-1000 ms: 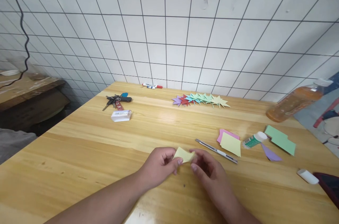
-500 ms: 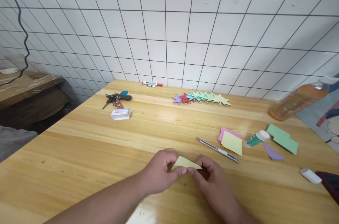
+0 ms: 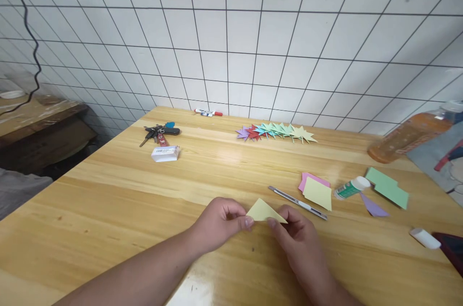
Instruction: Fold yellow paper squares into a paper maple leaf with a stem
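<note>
A yellow paper (image 3: 264, 211), folded into a triangle, is held above the table between both hands. My left hand (image 3: 224, 221) pinches its left corner between thumb and fingers. On the other side, my right hand (image 3: 298, 236) is closed on the paper's lower right edge, thumb on top. Just beyond the right hand lies a slim utility knife (image 3: 297, 202), blade end not clear. Farther right are yellow sticky notes (image 3: 318, 194) over pink ones (image 3: 306, 180), a glue stick (image 3: 351, 187) on its side and a purple folded triangle (image 3: 374, 206).
Green paper squares (image 3: 387, 187), a white cap (image 3: 425, 238) and an orange drink bottle (image 3: 412, 136) are at the right. Pointed folded-paper pieces (image 3: 277, 131) lie in a row near the tiled wall. Markers (image 3: 208, 113), keys (image 3: 159, 133) and a small white box (image 3: 165, 153) are farther left.
My hands have moved apart, the right one sliding rightward along the paper's edge. More of the yellow triangle now shows, its peak raised.
</note>
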`<state>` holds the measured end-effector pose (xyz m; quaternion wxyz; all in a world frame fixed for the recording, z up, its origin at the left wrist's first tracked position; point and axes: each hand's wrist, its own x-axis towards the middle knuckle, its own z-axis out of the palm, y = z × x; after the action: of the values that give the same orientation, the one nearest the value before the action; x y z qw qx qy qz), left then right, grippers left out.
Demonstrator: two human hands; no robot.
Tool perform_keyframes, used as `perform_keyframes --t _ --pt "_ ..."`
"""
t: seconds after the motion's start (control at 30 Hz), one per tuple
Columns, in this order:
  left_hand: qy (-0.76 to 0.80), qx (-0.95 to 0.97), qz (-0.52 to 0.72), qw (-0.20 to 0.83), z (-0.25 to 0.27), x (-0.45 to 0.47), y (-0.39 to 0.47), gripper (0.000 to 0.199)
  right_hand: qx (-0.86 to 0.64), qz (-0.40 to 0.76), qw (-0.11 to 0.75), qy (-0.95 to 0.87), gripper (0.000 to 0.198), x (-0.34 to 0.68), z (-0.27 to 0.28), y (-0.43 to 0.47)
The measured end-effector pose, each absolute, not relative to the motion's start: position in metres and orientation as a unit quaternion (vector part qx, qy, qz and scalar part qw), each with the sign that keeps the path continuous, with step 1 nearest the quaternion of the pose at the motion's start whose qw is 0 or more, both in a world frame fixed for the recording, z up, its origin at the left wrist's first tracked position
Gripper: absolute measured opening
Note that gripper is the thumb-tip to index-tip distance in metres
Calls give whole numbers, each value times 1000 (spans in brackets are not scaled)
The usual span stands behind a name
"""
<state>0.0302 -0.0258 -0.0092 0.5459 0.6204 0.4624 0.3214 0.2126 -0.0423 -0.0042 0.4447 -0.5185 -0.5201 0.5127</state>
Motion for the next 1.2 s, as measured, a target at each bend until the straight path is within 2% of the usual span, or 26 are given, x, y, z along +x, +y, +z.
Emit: perform_keyframes --t 0.47,0.77,0.93,1.2 --pt "435 607 332 577 -10 26 -23 25 -518 523 459 -497 30 220 -6 -40" --pt "435 587 356 583 -8 26 -23 24 -526 522 468 -481 36 219 -9 -39" --pt "446 571 375 578 -9 27 -23 25 -518 529 468 -482 30 220 -8 -39" --pt "449 549 398 582 -9 29 -24 26 -508 479 486 -525 25 224 -8 -39"
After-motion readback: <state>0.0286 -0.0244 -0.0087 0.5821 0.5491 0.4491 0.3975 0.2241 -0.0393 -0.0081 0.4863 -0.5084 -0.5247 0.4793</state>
